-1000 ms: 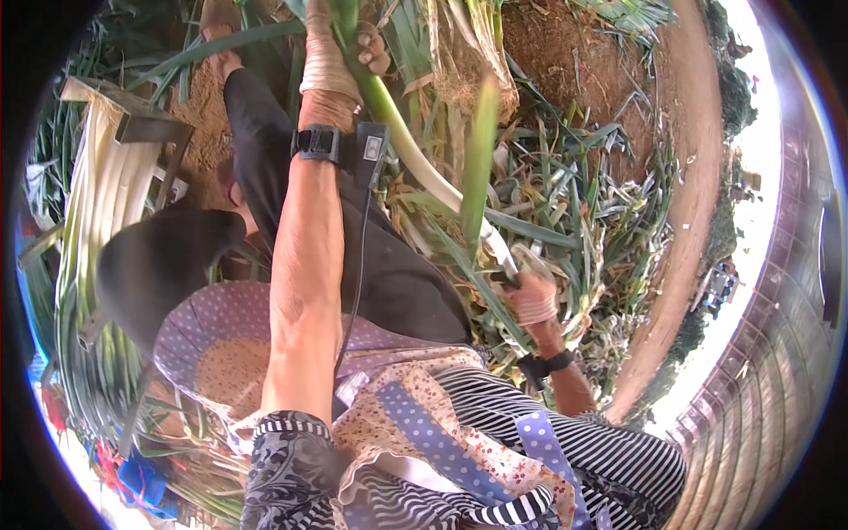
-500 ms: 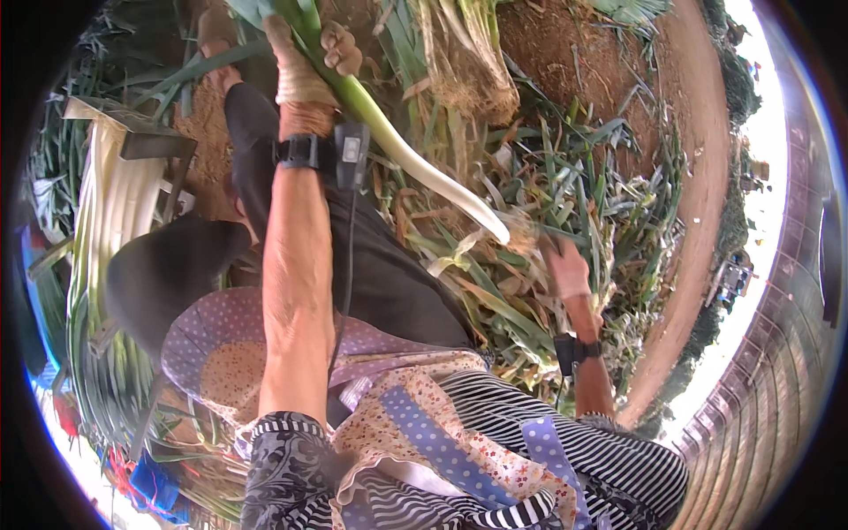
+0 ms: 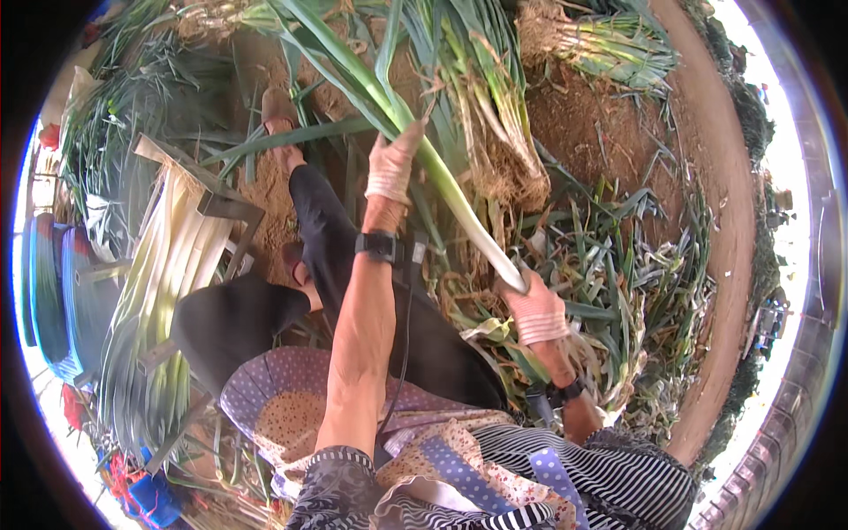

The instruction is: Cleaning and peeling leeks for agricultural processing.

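A long leek (image 3: pixel 455 194) slants across in front of me, green leaves toward the far left and white base toward the near right. My left hand (image 3: pixel 393 168), in a pale glove, is closed around its stalk where green turns to white. The gloved right hand (image 3: pixel 537 311) is closed at the white base end, fingers against it. A small dark edge shows by those fingers; whether it is a tool I cannot tell. Beyond the stalk lies a bunch of untrimmed leeks (image 3: pixel 499 132) with brown roots.
On the left a frame (image 3: pixel 216 199) holds a stack of cleaned leeks (image 3: pixel 163 256). Stripped leaves (image 3: pixel 618 300) are heaped to the right of my right hand. Another rooted bunch (image 3: pixel 609 49) lies at the far right. My legs (image 3: pixel 344 230) stretch out beneath my left arm.
My right hand has come up to the leek's white end, where it was apart before. The roots seen near that end no longer show. The view has shifted, so things sit lower and farther right.
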`<action>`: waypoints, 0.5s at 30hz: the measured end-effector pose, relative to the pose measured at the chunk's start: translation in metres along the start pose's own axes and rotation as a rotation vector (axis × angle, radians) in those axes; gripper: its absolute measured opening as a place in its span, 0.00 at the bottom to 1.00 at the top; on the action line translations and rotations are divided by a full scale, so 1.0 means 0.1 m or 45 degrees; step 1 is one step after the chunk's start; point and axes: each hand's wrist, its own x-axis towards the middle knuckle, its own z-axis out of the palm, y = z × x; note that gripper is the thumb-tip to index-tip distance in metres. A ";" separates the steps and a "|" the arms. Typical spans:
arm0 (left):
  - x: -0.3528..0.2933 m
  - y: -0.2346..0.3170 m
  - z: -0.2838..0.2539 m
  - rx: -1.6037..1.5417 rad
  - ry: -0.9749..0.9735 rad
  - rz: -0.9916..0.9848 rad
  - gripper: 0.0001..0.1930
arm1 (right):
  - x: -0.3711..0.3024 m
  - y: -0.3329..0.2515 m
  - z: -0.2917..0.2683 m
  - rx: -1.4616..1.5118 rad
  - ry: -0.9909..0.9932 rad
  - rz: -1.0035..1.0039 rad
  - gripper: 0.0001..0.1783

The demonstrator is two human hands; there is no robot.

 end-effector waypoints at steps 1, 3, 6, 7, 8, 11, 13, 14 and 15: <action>-0.03 -0.01 0.09 -0.033 0.032 0.018 0.21 | 0.00 -0.04 -0.05 0.056 -0.041 0.073 0.25; -0.03 0.01 0.15 -0.080 0.048 0.059 0.20 | 0.00 -0.09 -0.07 0.051 -0.012 0.103 0.24; -0.05 -0.03 0.20 -0.227 0.038 0.086 0.20 | 0.04 -0.09 -0.05 0.087 0.013 0.157 0.24; -0.04 0.01 0.15 -0.218 -0.026 0.029 0.20 | 0.06 -0.08 -0.04 0.090 0.019 0.155 0.24; -0.02 0.02 0.14 -0.217 -0.025 0.036 0.20 | 0.07 -0.07 -0.04 0.094 0.022 0.154 0.24; -0.01 0.05 0.16 0.093 0.136 0.134 0.18 | 0.08 -0.04 -0.01 0.165 0.021 0.113 0.23; -0.03 0.02 0.19 0.478 0.197 0.249 0.18 | 0.09 -0.06 0.01 0.164 0.013 0.084 0.22; -0.04 -0.01 0.22 0.865 0.253 0.362 0.17 | 0.10 -0.12 0.03 0.085 0.024 0.054 0.21; -0.06 -0.06 0.23 1.029 0.247 0.351 0.18 | 0.11 -0.15 0.04 0.006 0.031 0.016 0.20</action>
